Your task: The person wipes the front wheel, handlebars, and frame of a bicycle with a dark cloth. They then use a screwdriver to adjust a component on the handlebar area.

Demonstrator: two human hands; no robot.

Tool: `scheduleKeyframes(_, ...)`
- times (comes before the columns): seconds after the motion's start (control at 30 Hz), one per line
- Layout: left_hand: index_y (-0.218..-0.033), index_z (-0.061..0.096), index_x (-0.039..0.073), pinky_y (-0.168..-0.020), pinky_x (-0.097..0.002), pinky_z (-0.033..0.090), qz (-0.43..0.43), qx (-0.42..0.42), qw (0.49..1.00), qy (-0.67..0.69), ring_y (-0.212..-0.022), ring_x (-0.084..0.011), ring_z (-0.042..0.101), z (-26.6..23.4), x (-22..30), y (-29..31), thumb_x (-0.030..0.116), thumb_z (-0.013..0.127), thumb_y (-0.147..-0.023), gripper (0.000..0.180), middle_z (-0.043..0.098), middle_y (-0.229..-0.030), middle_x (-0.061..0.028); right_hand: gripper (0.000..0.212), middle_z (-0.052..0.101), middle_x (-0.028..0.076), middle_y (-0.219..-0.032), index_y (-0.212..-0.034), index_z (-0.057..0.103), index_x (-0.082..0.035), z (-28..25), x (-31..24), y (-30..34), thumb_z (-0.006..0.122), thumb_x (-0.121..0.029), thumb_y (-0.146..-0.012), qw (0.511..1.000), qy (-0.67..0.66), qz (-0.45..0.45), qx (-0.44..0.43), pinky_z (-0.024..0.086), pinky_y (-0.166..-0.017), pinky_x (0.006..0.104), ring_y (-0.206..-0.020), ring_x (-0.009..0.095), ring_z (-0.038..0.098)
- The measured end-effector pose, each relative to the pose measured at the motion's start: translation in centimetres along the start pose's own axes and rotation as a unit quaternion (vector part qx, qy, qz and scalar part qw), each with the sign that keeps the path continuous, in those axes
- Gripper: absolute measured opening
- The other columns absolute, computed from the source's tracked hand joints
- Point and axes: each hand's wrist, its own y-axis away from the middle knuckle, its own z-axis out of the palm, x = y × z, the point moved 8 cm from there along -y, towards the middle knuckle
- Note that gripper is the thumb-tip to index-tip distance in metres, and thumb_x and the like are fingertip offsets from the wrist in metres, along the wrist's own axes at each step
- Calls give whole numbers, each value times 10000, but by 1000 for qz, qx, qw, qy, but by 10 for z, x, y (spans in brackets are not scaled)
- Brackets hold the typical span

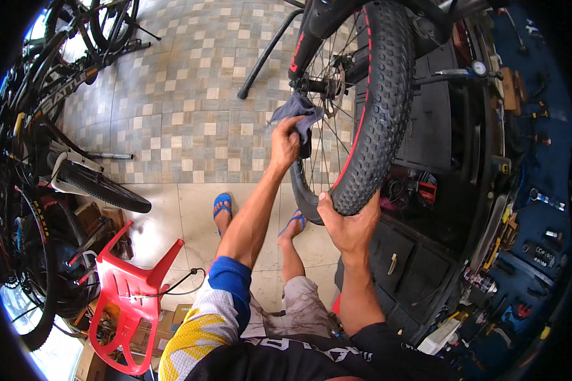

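A bicycle wheel with a knobby black tire [382, 95] and a red stripe on its sidewall hangs in front of me, held in a black fork [321, 25]. My left hand [286, 143] grips a bunched grey-purple rag [297, 109] just below the hub [318, 85], at the lower end of the fork leg. Part of the rag drapes over the spokes' side, so whether it touches them I cannot tell. Around the bottom of the tire my right hand [351, 230] is closed, thumb on the near sidewall and fingers on the tread.
Several bicycles [63, 95] crowd the left side. A red plastic chair [133, 292] lies at the lower left near cardboard boxes. Along the right stand black drawers [394, 260] and a blue tool board [540, 216] with hand tools. A round gauge [479, 68] sits beside the tire.
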Motion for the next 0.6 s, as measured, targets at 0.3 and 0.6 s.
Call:
scheduleKeyframes(0.3, -1328, 611, 54, -1069, -405, 500, -238, 48, 766, 596, -1162, -268, 661, -15, -22, 75, 182, 571, -1032, 325, 685, -1275, -137, 514, 666, 106, -988, -1191, 583, 42, -2, 68, 46, 843, -94, -769, 997, -30, 60, -48, 517, -857, 368, -888, 220, 644)
scheduleKeyframes(0.6, -1333, 620, 34, -723, -250, 446, -69, -157, 962, 213, -833, -78, 548, 0, 46, 33, 122, 655, -971, 374, 619, -963, 13, 776, 591, 191, -1293, -1413, 384, 45, -40, -10, 10, 846, -133, -816, 997, -38, -53, 40, 493, -1005, 412, -1155, 264, 610)
